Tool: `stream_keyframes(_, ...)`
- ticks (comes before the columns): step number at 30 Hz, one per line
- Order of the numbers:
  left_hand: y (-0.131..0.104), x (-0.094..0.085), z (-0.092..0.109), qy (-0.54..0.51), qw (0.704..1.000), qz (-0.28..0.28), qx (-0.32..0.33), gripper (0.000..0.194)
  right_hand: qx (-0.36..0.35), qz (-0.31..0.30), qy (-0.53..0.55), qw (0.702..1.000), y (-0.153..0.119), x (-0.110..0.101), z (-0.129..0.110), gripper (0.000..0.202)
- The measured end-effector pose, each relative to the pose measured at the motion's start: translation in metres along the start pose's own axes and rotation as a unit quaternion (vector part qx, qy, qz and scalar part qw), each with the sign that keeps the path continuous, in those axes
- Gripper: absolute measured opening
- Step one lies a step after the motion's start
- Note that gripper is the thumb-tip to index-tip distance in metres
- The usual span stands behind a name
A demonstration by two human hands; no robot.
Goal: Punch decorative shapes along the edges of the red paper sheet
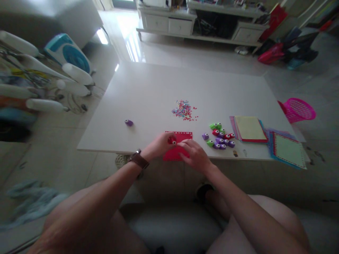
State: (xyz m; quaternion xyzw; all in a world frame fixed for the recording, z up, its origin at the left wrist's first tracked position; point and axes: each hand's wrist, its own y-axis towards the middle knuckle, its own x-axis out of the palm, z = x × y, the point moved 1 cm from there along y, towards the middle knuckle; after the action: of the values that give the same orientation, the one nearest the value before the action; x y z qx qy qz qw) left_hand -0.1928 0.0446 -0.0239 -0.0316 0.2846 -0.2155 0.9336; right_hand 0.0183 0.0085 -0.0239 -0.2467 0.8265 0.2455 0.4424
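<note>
Red punch [172, 140], as it seems, sits in the curl of the left hand [161, 144], between thumb and fingers, above the far part of a red sheet [170, 155]. That grip is narrow, closed around the punch, with a white eye on it facing out. The right hand [195, 153] lies over the sheet's right side, fingertips close by the punch; whether it grips anything, I cannot tell. Small pale marks line the sheet's far edge, and its near end reaches past the edge of the table [148, 88].

Beyond the table's right end stands a pink basket [300, 110]; its contents cannot be made out. A cabinet [180, 26] at the back has drawers and an open bay with dark, unclear items in it.

Confetti [184, 110] lies beyond the sheet, a purple punch [129, 122] well to the left, and a cluster of green, red and purple punches [220, 141] to the right, near two paper stacks [250, 127]. The hands cover part of the sheet and most of the held punch. The cabinet's top is cut off.
</note>
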Motion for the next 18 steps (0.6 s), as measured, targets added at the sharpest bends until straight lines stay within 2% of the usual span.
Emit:
stream_keyframes(3,-0.005,-0.028,-0.01,0.174,0.983,0.056,-0.02,0.017,-0.026,-0.042,-0.006,0.999,-0.005,0.013,-0.015,0.033)
stream_keyframes(6,-0.008,-0.042,-0.023,0.25,0.964,0.067,-0.055,0.019,-0.082,-0.108,-0.017,0.991,-0.013,0.03,-0.034,0.037)
stream_keyframes(9,-0.009,-0.043,-0.028,0.29,0.953,0.044,-0.078,0.019,-0.133,-0.164,-0.022,0.977,-0.024,0.045,-0.054,0.034)
stream_keyframes(12,-0.008,-0.041,-0.025,0.32,0.943,0.02,-0.089,0.023,-0.157,-0.222,-0.011,0.962,-0.035,0.056,-0.067,0.032)
stream_keyframes(15,-0.008,-0.042,-0.019,0.35,0.931,0.001,-0.102,0.028,-0.155,-0.277,-0.01,0.948,-0.043,0.064,-0.069,0.027)
stream_keyframes(18,-0.01,-0.041,-0.008,0.37,0.926,0.023,-0.077,0.031,-0.131,-0.304,-0.016,0.944,-0.045,0.068,-0.066,0.026)
